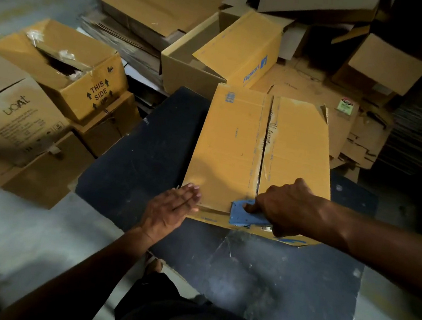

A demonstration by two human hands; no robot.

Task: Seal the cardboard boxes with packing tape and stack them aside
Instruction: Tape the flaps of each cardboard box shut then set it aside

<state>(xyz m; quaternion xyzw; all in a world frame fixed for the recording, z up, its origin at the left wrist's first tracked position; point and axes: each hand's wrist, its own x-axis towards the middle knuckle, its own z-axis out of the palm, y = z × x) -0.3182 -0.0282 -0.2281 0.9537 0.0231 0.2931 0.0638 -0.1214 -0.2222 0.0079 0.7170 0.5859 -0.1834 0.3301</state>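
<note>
dark mat [152,152] under the box [232,149]: right hand [286,207] grips the blue tape dispenser [245,215] at its near seam end; flat, uncurled left hand [171,208] steadies the near-left corner. pull straight along the seam.

Left grip [171,207] flat, right grip [283,205] curled

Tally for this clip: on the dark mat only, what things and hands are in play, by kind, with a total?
Box, flaps closed, seam untaped as far as shows: 1
Blue tape dispenser at the seam's near end: 1
Hands: 2, the left hand flat against the box's near left corner, the right hand gripping the dispenser
Total: 4
</note>
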